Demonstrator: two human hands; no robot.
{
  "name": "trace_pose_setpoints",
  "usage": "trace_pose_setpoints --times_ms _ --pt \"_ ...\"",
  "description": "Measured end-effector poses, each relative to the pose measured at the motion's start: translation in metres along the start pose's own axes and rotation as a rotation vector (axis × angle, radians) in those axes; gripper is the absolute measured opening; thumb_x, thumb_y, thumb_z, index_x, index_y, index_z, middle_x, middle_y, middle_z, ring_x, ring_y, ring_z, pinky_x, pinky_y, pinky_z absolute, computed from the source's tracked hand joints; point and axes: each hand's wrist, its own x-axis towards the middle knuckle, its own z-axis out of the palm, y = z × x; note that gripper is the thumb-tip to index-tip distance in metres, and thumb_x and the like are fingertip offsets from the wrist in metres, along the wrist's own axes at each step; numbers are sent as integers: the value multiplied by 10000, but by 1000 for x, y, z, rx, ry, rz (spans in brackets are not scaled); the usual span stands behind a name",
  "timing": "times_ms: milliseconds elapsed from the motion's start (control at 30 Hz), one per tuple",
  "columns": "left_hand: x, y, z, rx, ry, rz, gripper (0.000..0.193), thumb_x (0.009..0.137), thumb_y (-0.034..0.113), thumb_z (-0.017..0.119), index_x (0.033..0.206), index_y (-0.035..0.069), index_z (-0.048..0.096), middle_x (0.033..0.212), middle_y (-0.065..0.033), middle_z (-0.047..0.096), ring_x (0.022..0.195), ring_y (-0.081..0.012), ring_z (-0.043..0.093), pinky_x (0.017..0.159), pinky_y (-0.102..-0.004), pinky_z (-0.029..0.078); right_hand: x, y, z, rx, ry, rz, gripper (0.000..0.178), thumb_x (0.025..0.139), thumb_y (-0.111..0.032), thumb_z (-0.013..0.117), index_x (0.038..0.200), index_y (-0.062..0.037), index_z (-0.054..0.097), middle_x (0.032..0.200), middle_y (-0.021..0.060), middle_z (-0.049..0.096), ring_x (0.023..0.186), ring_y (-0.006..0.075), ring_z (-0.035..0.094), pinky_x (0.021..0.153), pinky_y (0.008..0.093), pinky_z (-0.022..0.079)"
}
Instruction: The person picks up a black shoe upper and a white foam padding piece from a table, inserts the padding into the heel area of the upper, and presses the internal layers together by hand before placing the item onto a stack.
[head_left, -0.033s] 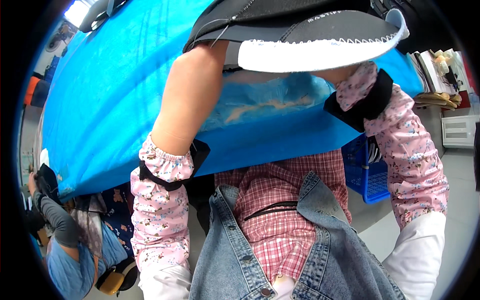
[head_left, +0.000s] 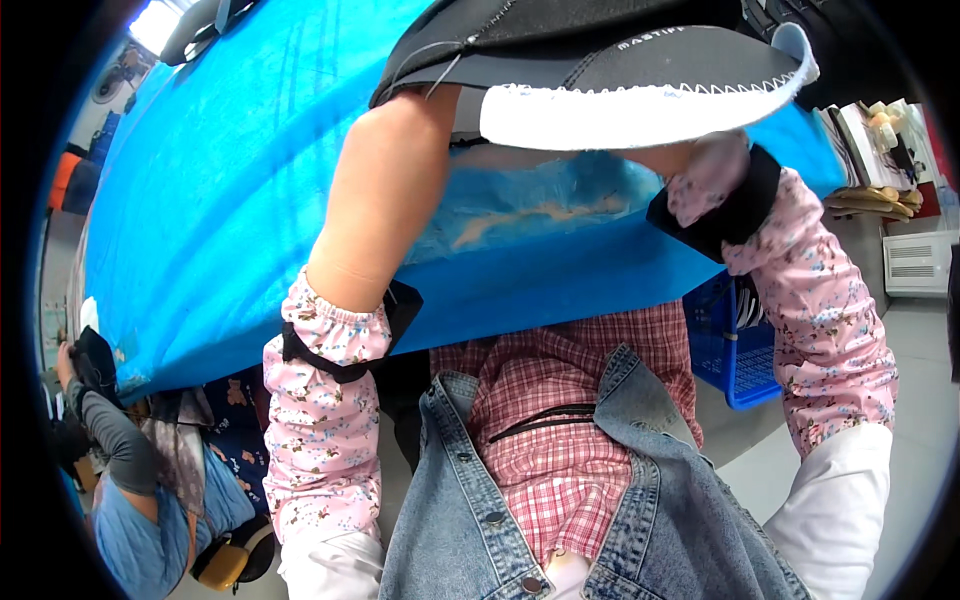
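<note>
A dark grey and black shoe upper (head_left: 690, 68) is raised above the table in front of me. Zigzag stitching joins a white strip (head_left: 590, 118) to its near edge, and loose thread hangs at its left end. My left hand (head_left: 425, 112) reaches under that left end; wrist and heel of the hand show, while the fingers are hidden. From the right, my right hand (head_left: 668, 156) goes beneath the white strip, and its fingers are covered too. Both hands touch or lie close against the upper, but their grip cannot be seen.
A blue-covered table (head_left: 220, 200) spreads ahead, with a worn patch near its front edge. A blue plastic basket (head_left: 745, 370) stands below at right. Stacked pieces (head_left: 870, 155) lie beyond the table's right end. A co-worker's grey sleeve (head_left: 120, 440) shows at lower left.
The upper has shifted slightly right and down, and my left forearm has moved a little right with it. My right wrist has turned slightly and its cuff is blurred.
</note>
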Motion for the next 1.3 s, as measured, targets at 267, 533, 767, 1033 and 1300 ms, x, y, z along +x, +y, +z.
trace_pose_setpoints --times_ms 267,533,767,1033,1300 --pt "11 7 4 -47 -29 -32 288 726 -38 498 1013 -8 516 784 -228 589 689 -368 599 579 -402 511 15 -13 -17 -182 -50 -4 95 710 -83 585 736 3 616 913 125 568 882 268 576 654 337 540" --pt "2 -11 19 -305 39 -255 394 915 47 419 1303 102 389 1133 -224 533 848 -327 623 666 -349 524 -16 -49 -66 265 -92 434 284 767 -263 653 664 -7 585 642 101 489 586 259 536 501 361 431" --pt "-5 -11 26 -412 95 -351 363 933 42 374 1293 89 384 1179 -187 517 879 -288 628 721 -328 540 16 -37 -38 787 -40 775 362 769 -252 682 985 13 563 849 178 627 738 348 598 636 375 480" --pt "-10 -16 26 -877 176 -629 379 967 110 316 1334 24 279 1288 -135 415 1042 -256 540 768 -343 543 81 -55 -1 573 217 544 707 738 -83 605 1360 -146 276 908 218 595 827 390 585 693 423 479" --pt "-1 0 16 -419 96 -382 403 916 114 400 1307 17 380 1049 -286 545 929 -385 565 729 -428 479 65 -54 0 535 -126 557 804 721 -40 570 1390 -169 145 691 175 598 621 372 594 561 463 466"
